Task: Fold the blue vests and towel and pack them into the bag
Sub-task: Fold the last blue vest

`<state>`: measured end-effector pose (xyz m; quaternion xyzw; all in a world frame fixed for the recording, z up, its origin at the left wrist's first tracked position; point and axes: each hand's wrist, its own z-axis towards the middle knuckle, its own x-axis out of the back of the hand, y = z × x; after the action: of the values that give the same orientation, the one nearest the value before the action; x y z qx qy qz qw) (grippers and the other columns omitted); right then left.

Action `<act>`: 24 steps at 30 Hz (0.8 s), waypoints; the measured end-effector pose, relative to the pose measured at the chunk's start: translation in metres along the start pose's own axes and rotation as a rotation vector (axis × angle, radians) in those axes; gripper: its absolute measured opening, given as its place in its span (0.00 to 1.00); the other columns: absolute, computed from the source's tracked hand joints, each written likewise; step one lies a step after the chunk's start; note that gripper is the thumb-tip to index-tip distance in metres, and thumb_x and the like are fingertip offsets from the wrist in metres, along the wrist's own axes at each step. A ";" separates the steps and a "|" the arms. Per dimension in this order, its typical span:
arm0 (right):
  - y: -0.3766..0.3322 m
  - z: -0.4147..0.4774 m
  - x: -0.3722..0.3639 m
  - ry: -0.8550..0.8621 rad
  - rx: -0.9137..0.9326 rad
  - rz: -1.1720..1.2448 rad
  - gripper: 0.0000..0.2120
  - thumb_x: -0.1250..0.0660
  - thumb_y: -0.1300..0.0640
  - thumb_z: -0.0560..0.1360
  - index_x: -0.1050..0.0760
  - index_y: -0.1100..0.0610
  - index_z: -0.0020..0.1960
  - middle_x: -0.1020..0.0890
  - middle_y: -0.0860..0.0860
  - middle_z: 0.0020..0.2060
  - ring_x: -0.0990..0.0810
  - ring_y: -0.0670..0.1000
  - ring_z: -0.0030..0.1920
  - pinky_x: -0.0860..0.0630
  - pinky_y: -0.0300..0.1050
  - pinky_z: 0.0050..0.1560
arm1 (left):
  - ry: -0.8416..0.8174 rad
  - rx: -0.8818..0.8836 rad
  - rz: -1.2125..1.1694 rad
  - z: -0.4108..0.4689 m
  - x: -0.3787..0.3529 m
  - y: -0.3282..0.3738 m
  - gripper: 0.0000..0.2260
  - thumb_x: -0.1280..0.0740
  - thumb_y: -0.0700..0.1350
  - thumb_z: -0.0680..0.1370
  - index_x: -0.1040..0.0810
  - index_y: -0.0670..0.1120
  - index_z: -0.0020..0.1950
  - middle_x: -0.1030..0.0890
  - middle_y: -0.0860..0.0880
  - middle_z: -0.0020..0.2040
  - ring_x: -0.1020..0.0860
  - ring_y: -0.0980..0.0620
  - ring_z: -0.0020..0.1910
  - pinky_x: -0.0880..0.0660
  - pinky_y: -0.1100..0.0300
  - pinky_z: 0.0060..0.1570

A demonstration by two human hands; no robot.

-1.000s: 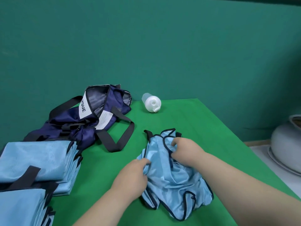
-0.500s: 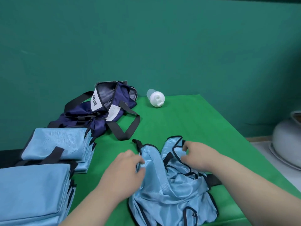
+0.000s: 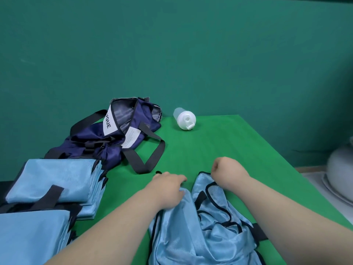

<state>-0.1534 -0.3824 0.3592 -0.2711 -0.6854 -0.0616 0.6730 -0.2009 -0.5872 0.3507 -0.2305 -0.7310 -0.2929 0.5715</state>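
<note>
Crumpled vest (image 3: 202,238) on green table (image 3: 219,142) before you; bag (image 3: 122,136) open, far left. Your left hand (image 3: 168,190), right hand (image 3: 227,173) each grip shoulder strap. Spread straps level, flatten body before folding.

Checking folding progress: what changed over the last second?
The left hand and right hand moved apart, still gripping the vest by its straps and spreading it out of its bunch. The bag, bottle and folded stacks stayed put.
</note>
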 end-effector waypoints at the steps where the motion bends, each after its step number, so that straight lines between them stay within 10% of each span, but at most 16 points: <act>1: 0.001 0.001 0.001 -0.009 0.009 -0.013 0.10 0.39 0.60 0.71 0.21 0.56 0.49 0.16 0.53 0.43 0.18 0.54 0.43 0.18 0.50 0.45 | -0.004 -0.005 0.091 0.003 0.001 0.000 0.18 0.40 0.50 0.81 0.30 0.52 0.72 0.23 0.48 0.64 0.30 0.46 0.67 0.39 0.47 0.69; 14: -0.028 -0.063 0.078 0.203 0.175 0.377 0.04 0.36 0.56 0.77 0.23 0.53 0.45 0.19 0.49 0.37 0.23 0.51 0.35 0.32 0.42 0.31 | 0.270 -0.063 -0.229 -0.100 0.050 -0.001 0.06 0.40 0.46 0.68 0.33 0.57 0.34 0.27 0.57 0.37 0.30 0.57 0.43 0.39 0.59 0.48; 24: -0.049 -0.152 0.171 0.383 0.205 0.478 0.05 0.37 0.55 0.74 0.23 0.50 0.43 0.19 0.48 0.37 0.20 0.53 0.36 0.20 0.47 0.39 | 0.518 0.079 -0.155 -0.224 0.088 0.024 0.02 0.39 0.48 0.73 0.29 0.56 0.41 0.24 0.60 0.43 0.32 0.67 0.51 0.46 0.59 0.69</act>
<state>-0.0313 -0.4434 0.5494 -0.3388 -0.4659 0.1175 0.8089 -0.0488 -0.7250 0.4799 -0.0689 -0.5866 -0.3561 0.7241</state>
